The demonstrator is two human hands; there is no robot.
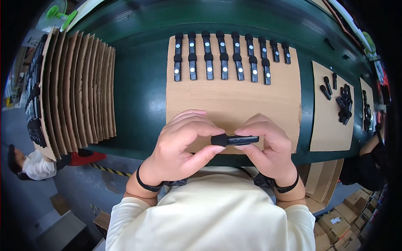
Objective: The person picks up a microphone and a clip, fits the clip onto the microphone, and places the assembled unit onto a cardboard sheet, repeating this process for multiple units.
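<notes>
While the left hand (184, 140) pinches its rounded cap (218, 139) and the right hand (270, 144) grips the body, a small black microphone (243, 140) sits crosswise just below the frame's centre. Beyond, two rows of similar microphones (225, 59) line a cardboard sheet (232, 98) at upper centre, on the green counter (138, 92).
</notes>
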